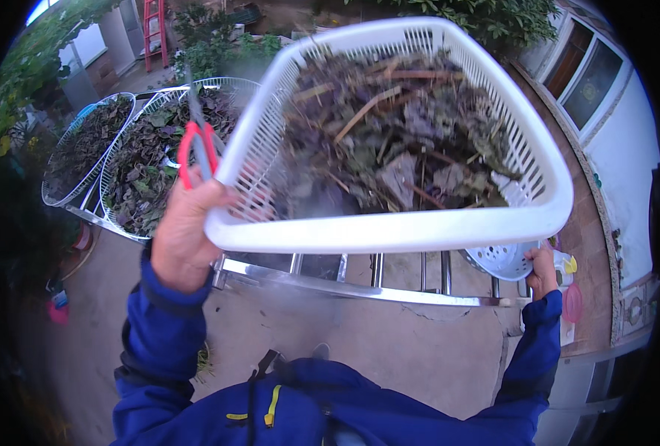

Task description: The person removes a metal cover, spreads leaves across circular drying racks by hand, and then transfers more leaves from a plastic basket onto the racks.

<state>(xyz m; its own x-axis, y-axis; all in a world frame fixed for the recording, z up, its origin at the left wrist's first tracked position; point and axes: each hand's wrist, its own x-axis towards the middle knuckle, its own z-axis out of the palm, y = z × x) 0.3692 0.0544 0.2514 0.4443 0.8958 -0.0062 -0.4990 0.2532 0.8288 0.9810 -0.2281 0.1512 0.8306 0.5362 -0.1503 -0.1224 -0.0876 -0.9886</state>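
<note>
A white plastic basket (391, 229) full of dark dried leaves and stems (386, 134) is held up close before me, tilted toward the camera. My left hand (190, 223) grips its near left corner and also carries scissors with red handles (198, 148), blades pointing away. At the right, my right hand (542, 270) holds the rim of a light grey perforated bowl (497, 261), partly hidden under the basket. Whether the white basket also rests on anything cannot be told.
A metal rack (363, 291) spans the area before me. On its left part stand round white wire baskets (110, 214) of dark leaves. A pink plastic container (572, 303) and a yellow-capped bottle (565, 265) are at the right. A red ladder (154, 36) stands far back left.
</note>
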